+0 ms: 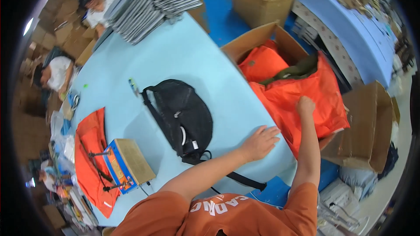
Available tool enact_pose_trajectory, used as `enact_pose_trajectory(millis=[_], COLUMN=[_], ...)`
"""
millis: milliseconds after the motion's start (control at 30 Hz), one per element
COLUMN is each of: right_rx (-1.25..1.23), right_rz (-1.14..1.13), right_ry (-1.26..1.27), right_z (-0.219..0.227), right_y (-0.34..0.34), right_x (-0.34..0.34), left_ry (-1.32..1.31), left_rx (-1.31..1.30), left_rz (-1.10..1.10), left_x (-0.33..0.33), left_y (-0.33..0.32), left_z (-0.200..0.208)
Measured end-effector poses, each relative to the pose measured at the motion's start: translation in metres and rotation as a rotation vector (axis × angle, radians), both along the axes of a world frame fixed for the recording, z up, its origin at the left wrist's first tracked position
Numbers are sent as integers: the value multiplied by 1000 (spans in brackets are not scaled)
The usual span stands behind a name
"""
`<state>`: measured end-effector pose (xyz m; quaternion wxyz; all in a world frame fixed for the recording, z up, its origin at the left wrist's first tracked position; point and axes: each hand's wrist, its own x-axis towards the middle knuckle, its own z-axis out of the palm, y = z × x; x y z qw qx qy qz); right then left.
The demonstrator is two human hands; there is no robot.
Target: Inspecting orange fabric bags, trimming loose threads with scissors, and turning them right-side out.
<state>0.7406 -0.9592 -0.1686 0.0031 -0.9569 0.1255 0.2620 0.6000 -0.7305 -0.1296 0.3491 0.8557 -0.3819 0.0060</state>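
Observation:
My left hand [261,143] lies flat on the right edge of the light blue table, fingers spread, with nothing in it. My right hand [305,105] is closed on an orange fabric bag [326,98], which hangs over the rim of an open cardboard box [251,43] beside the table. Dark green fabric [297,70] shows at the top of the box, along with more orange fabric [267,61]. Left of my hands, a black waist bag [175,109] rests on the table, its strap trailing toward me under my left forearm.
On the left of the table [227,87] stands a blue and tan machine [131,164] next to an orange fabric piece [89,148]. Grey folded pieces [151,6] are stacked at the far end. Other cardboard boxes [363,126] stand at right. People sit along the left side.

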Motion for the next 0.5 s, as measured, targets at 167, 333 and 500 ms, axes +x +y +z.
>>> enact_pose_trajectory(millis=[167,333,500], right_rx=[218,-233,730], right_rz=[592,582,-221], right_ry=[-989,-195,-43], right_z=[16,-175,-211], right_y=[95,2,-40], right_x=[70,112,154], left_ry=[-187,-115,9], left_rx=[-82,-369,-353], left_rz=[-11,0,-33], left_x=[-1,1,3], left_y=[3,-8,-4], left_z=[-19,-11,-5])
